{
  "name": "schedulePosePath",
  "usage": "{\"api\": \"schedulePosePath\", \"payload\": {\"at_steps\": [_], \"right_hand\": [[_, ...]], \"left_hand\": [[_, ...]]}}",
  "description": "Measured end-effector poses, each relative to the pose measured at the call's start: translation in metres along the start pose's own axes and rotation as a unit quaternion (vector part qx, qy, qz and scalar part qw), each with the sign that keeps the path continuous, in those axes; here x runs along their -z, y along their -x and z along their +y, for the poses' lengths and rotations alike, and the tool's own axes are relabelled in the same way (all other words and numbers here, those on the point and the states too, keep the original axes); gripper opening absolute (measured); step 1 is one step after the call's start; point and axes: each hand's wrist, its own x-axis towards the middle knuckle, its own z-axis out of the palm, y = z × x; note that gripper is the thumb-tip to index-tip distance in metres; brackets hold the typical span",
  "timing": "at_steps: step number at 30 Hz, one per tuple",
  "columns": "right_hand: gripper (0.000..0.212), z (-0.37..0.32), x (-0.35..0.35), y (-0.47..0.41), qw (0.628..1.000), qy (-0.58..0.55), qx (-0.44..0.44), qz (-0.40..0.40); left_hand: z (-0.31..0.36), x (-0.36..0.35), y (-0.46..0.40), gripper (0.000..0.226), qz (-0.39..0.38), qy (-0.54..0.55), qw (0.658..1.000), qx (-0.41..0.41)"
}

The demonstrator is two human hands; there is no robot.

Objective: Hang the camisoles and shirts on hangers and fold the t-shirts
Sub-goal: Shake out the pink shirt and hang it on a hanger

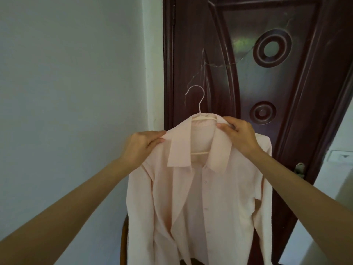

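Pale wall: a plain, light grey-blue wall (72,73) fills the left part of the view, ending at a white strip beside the door frame.
Left hand: the left hand (142,145) reaches up from the lower left, its arm stretched out; its fingers (152,139) are curled and pinch the cloth at the shirt's shoulder, just beside the left collar point, with the thumb pressed on top of the fabric.
Shirt: a pale pink, long-sleeved, button-front shirt (215,207) hangs in the middle of the view, held up in front of the door; the front is unbuttoned and open, the left panel folded back, and a row of small buttons runs down the right panel; the collar lies spread to both sides; the sleeves hang down at the sides.
Hanger: a light-coloured hanger (198,104) sits inside the shirt's neck, its thin hook standing upright above the collar and hooked on nothing; its lower bar shows through the open neck.
Right hand: the right hand (239,135) comes in from the lower right; its fingers (225,127) are bent and grip the collar and shoulder on the right, next to the hanger's top.
Chair: a dark wooden edge, perhaps a chair (124,243), shows low down behind the shirt; most of it is hidden.
Door: a dark red-brown panelled door (271,64) with carved rings stands behind the shirt; a handle (299,169) sits at its right edge.
Switch: a white wall switch (340,155) sits at the far right.
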Motion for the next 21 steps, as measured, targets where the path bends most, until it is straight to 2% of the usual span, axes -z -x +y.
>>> {"api": "schedulePosePath", "payload": {"at_steps": [4, 10, 15, 21], "right_hand": [[0.016, 0.013, 0.014, -0.001, 0.998, -0.052, -0.022, 0.019], [0.017, 0.030, 0.022, 0.002, 0.995, -0.073, -0.060, 0.045], [0.021, 0.035, 0.023, 0.006, 0.996, -0.049, -0.061, 0.049], [0.025, 0.034, 0.020, 0.015, 0.999, 0.005, -0.033, 0.016]], "left_hand": [[-0.005, -0.005, 0.004, 0.054, -0.016, -0.038, 0.998, 0.053], [-0.012, -0.007, 0.002, 0.043, 0.047, 0.068, 0.980, 0.181], [-0.020, -0.010, 0.002, 0.018, 0.074, 0.063, 0.975, 0.198], [-0.025, 0.001, -0.013, 0.017, 0.105, 0.093, 0.967, 0.213]]}}
